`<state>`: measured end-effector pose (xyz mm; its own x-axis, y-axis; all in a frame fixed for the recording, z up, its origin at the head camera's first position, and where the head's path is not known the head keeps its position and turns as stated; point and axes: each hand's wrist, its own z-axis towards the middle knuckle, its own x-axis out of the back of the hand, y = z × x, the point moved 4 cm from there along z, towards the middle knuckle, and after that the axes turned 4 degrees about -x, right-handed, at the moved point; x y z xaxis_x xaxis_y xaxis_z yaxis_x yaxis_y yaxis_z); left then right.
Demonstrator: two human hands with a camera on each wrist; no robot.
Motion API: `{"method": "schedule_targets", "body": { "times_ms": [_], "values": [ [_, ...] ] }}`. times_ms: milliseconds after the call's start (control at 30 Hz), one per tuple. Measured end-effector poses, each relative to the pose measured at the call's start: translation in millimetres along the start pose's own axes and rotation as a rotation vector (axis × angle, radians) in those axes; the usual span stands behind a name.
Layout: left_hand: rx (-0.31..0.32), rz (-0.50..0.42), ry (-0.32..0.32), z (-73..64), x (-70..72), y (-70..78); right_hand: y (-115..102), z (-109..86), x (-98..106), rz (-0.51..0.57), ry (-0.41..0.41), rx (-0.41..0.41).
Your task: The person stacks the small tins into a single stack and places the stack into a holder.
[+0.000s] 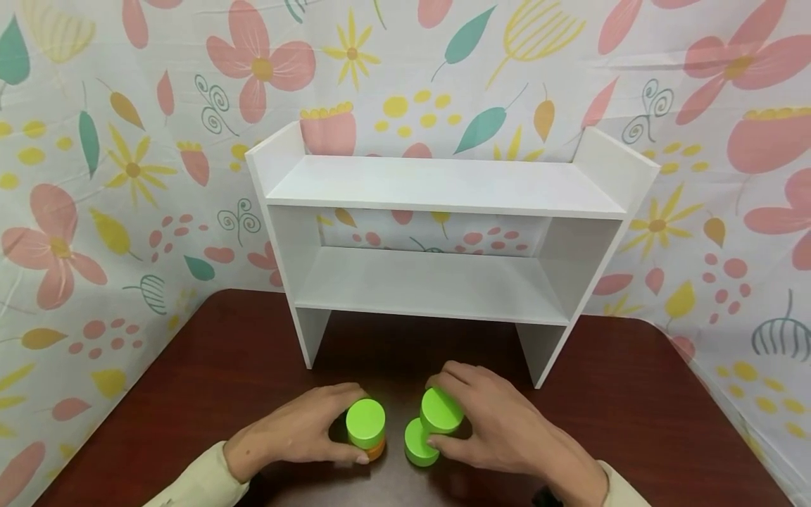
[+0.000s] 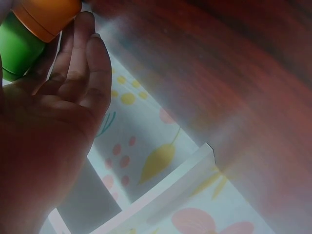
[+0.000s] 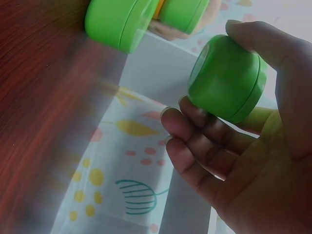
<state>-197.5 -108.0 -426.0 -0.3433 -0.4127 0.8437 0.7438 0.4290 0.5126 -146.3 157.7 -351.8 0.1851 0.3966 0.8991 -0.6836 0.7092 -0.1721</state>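
Note:
My left hand (image 1: 304, 426) curls round a stack of two small round jars, thumb in front and fingers behind. On top is a green jar (image 1: 365, 422), below it an orange jar (image 1: 375, 452); the left wrist view shows the orange jar (image 2: 48, 14) by the fingertips. In my right hand (image 1: 500, 422), a green jar (image 3: 226, 78) is held between thumb and fingers, its lid seam showing. Another green jar (image 1: 417, 447) stands on the table just left of and below the held one, partly overlapped by it in the head view.
Behind the hands stands a white two-tier shelf (image 1: 431, 282) on the dark red-brown table (image 1: 209, 366). Its side panels reach down to the tabletop. A flower-patterned cloth (image 1: 127, 211) hangs round the back and sides of the table.

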Motion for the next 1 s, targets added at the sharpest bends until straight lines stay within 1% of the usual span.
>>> {"method": "schedule_targets", "body": {
  "times_ms": [167, 267, 400, 567, 800, 1000],
  "values": [
    [0.011, -0.018, -0.002, -1.3, -0.5, -0.7, -0.1, 2.5, -2.1, 0.012, -0.029, -0.015],
    [0.015, -0.015, 0.002, -1.9, -0.3, -1.1, -1.2, 5.4, -3.1, 0.022, -0.035, -0.011],
    [0.016, -0.030, 0.001, -1.9, -0.9, -1.6, -3.9, 10.5, -4.2, 0.025, -0.037, -0.002],
    [0.021, -0.054, -0.003, -1.8, -2.5, -1.2, -8.1, 16.3, -5.9, 0.023, -0.057, -0.011],
    [0.000, -0.063, 0.001, 0.2, -0.6, 0.9, -12.2, 23.4, -7.1, 0.040, -0.073, 0.012],
    [-0.015, -0.033, 0.009, 0.9, 0.0, 1.4, -15.5, 30.1, -7.9, 0.064, -0.095, 0.012]
  ]
}}
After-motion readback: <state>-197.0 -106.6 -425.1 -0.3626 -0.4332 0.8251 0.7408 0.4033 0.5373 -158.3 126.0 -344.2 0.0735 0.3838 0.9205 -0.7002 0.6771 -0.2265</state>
